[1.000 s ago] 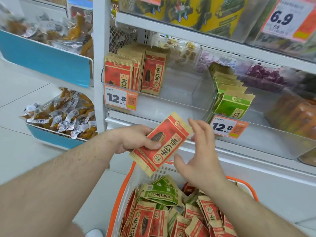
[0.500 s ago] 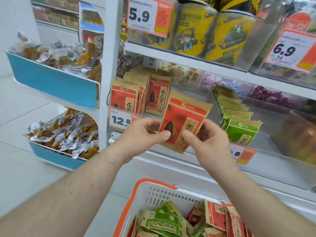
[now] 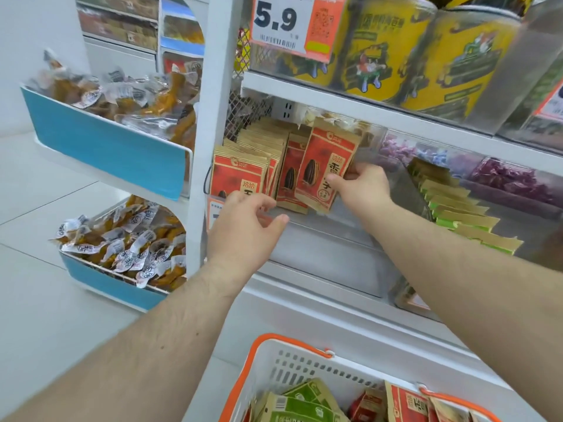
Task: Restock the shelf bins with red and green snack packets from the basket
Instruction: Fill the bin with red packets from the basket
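My right hand point(image 3: 362, 187) grips a red snack packet point(image 3: 324, 166) by its right edge and holds it upright inside the clear shelf bin point(image 3: 329, 223), against the row of red packets point(image 3: 243, 172) standing there. Just in front of the bin's front lip is my left hand point(image 3: 246, 226), fingers loosely bent and holding nothing. Green packets point(image 3: 457, 208) stand in a row in the bin to the right. The white basket with orange rim point(image 3: 292, 351) sits below, holding several red and green packets point(image 3: 304, 403).
Yellow canisters point(image 3: 380, 50) fill the shelf above, behind a 5.9 price tag point(image 3: 289, 22). To the left, two blue-fronted trays point(image 3: 103, 144) hold clear-wrapped snacks. A white shelf post point(image 3: 210, 132) separates them from the bins. Purple packets point(image 3: 502, 178) lie behind the green row.
The red packet went up and back from in front of the shelf into the bin. My left hand let go of it and dropped to the bin's front; my right hand still holds it.
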Demonstrator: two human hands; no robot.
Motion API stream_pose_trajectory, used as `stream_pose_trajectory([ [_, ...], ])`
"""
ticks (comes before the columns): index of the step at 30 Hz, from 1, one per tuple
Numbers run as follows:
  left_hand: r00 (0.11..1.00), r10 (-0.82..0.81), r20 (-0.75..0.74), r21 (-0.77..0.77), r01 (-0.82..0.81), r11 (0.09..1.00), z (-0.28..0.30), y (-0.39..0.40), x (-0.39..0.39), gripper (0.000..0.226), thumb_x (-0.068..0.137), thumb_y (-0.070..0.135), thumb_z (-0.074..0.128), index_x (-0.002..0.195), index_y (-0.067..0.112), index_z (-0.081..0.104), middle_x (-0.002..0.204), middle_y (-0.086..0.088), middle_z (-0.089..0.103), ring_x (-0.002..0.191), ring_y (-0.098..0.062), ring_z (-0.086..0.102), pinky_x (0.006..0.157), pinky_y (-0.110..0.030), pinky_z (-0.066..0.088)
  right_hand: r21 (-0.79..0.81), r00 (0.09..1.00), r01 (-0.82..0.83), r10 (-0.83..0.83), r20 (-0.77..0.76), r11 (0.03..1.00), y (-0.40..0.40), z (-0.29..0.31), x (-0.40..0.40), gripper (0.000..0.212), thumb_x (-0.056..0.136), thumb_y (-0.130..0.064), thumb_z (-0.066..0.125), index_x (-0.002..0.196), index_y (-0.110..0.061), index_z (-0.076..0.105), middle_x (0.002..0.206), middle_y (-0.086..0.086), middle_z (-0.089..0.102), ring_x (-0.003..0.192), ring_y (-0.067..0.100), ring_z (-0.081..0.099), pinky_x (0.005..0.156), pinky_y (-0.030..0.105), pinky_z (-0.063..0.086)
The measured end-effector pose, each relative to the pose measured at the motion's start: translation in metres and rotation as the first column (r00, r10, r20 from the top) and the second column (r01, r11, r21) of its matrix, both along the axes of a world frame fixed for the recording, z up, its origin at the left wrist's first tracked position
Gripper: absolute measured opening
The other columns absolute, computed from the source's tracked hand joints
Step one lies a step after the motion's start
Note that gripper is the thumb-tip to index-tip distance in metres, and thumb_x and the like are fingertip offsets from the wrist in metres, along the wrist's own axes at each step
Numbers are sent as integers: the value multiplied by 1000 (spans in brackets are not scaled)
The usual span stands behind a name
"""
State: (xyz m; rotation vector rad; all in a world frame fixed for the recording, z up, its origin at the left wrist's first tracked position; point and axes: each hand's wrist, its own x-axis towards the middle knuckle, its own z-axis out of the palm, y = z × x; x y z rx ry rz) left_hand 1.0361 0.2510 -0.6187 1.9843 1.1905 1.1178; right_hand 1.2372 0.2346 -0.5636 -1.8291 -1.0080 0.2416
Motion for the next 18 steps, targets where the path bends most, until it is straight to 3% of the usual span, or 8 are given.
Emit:
stream_pose_trajectory([
  [4, 1000, 4, -26, 23, -3, 1000, -1, 1, 0, 17, 85, 42, 71, 97, 30, 68, 95, 15, 43, 78, 3, 54, 84, -36, 53, -97, 996, -63, 57, -64, 993, 31, -9, 9, 17, 88, -19, 75, 103, -17, 68, 97, 1, 71, 78, 13, 66, 79, 33, 55],
  [8, 1000, 1, -18, 36, 0, 999, -3, 2, 2, 16, 84, 42, 71, 95, 31, 68, 95, 14, 44, 80, -3, 58, 82, -37, 54, -176, 989, -141, 130, -77, 974, 49, -22, 12, 17, 83, -16, 79, 85, -25, 64, 99, 1, 72, 92, 20, 70, 92, 44, 56],
  [18, 1000, -2, 1, 32, 2, 999, -6, 3, 4, 17, 85, 43, 70, 96, 30, 66, 93, 16, 40, 87, -11, 58, 82, -39, 54, -246, 999, -51, 50, -12, 968, 61, -26, 7, 21, 81, -20, 80, 79, -22, 60, 93, 4, 74, 86, 23, 72, 84, 44, 59],
])
